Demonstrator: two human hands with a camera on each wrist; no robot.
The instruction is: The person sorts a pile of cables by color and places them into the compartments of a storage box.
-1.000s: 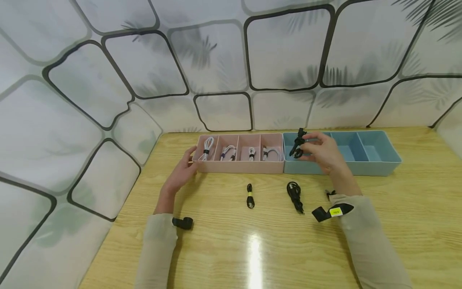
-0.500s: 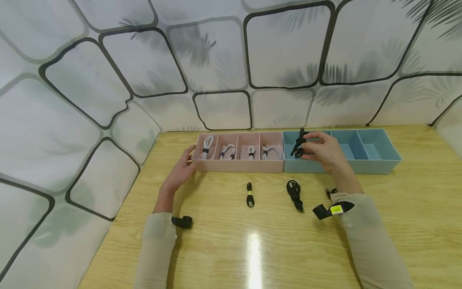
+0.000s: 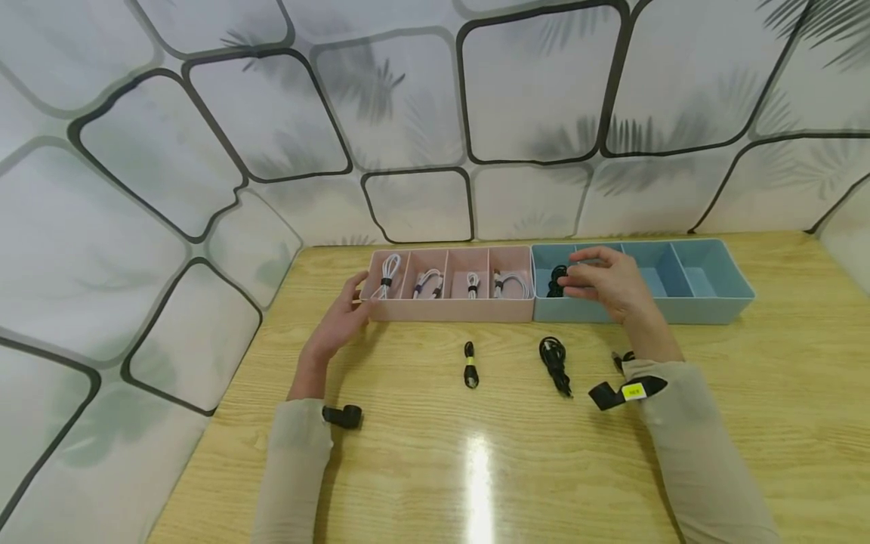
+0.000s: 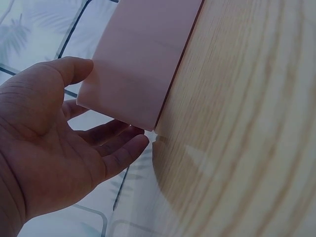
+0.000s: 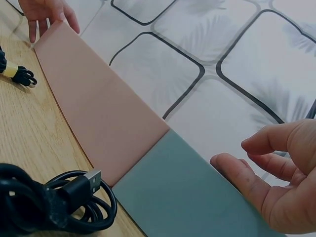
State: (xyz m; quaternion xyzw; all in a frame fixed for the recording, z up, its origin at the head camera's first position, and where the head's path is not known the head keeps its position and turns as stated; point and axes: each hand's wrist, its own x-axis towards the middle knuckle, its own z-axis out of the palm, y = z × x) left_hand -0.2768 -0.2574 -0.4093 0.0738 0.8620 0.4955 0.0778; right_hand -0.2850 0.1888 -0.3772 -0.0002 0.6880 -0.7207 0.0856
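Black cable [image 3: 556, 281] in the blue box [image 3: 696, 311] lies just left of the parted-fingered right hand [image 3: 610, 285]; relaxed left hand [image 3: 341, 317] touches the pink box [image 3: 451, 310].

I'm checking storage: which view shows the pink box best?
The head view: it looks into the pink box, showing its white cables. The left wrist view shows only part of its outside, by the left hand; the right wrist view, its front wall, no contents.

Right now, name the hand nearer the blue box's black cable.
Right: right hand beside the black cable, above the blue box; left hand at the left end of the pink box.
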